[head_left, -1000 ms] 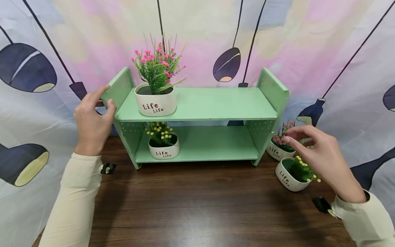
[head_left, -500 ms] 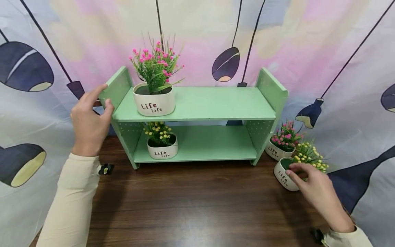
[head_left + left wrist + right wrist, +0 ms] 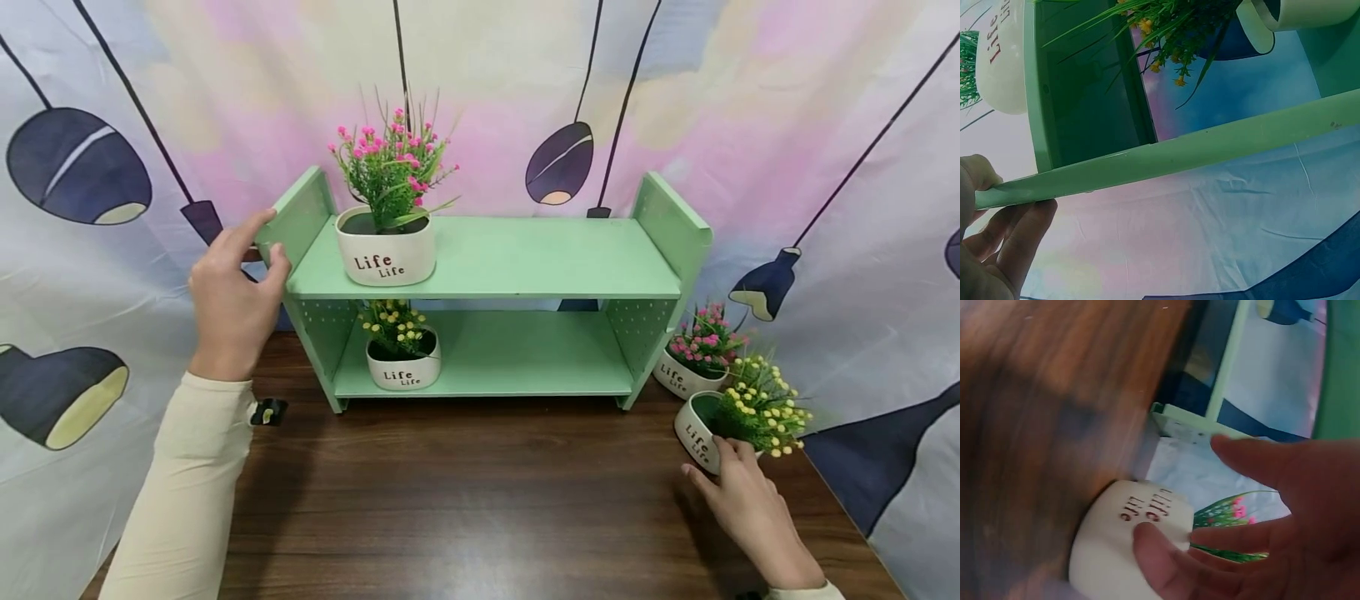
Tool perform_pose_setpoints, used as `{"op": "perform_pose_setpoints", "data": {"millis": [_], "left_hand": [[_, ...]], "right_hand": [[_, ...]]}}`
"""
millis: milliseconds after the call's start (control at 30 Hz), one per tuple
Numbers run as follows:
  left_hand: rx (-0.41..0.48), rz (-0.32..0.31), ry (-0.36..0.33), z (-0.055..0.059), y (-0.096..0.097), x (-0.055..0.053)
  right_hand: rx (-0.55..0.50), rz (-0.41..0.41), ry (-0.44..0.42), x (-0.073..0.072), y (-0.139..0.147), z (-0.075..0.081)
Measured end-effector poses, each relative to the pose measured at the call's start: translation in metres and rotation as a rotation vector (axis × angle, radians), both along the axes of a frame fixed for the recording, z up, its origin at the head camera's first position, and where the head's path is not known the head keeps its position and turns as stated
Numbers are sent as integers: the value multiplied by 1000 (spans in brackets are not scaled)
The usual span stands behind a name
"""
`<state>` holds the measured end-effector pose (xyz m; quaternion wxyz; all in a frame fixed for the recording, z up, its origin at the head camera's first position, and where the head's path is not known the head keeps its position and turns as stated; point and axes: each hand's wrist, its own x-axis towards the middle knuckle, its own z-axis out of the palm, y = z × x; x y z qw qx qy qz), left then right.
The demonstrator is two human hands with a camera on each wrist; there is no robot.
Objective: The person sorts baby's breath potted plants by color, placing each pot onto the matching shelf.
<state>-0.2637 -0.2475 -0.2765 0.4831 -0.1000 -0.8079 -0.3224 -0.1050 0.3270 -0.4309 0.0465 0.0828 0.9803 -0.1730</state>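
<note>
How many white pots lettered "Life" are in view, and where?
4. On the left of the green shelf: upper pink-flowered pot, lower yellow-flowered pot. On the table, right of it: rear pink-flowered pot; front yellow-flowered pot, by the right hand.

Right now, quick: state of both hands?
Left hand: holding the green two-tier shelf by its side edge.
Right hand: open, at the white oval pot with yellow flowers.

1. Shelf unit [image 3: 675, 223]: on table [image 3: 480, 500], before backdrop [image 3: 495, 100].
2. First planter [image 3: 387, 252]: upper board [image 3: 558, 254], left part.
3. Second planter [image 3: 405, 372]: lower board [image 3: 517, 354], left part, beneath the first.
4. Third planter [image 3: 694, 362]: on table, right of unit.
5. Fourth planter [image 3: 742, 410]: before the third, slightly right.
6. Left hand [image 3: 236, 292]: at unit's left end.
7. Right hand [image 3: 750, 504]: at fourth planter's near side.
</note>
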Motion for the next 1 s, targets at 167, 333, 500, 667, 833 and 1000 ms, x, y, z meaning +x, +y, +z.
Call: {"op": "perform_pose_setpoints", "data": {"millis": [167, 333, 500, 667, 833, 1000], "left_hand": [[1, -4, 3, 1, 1, 1], [6, -11, 1, 0, 0, 0], [-1, -8, 3, 0, 0, 1], [-3, -8, 14, -1, 0, 1], [-1, -6, 11, -1, 0, 2], [-1, -4, 5, -1, 0, 1]], "right_hand": [[96, -5, 258, 4, -4, -10], [167, -30, 420, 2, -4, -16], [138, -63, 452, -4, -2, -21], [98, -83, 509, -6, 3, -28], [74, -93, 526, -7, 4, -29], [71, -92, 524, -6, 3, -30]]}}
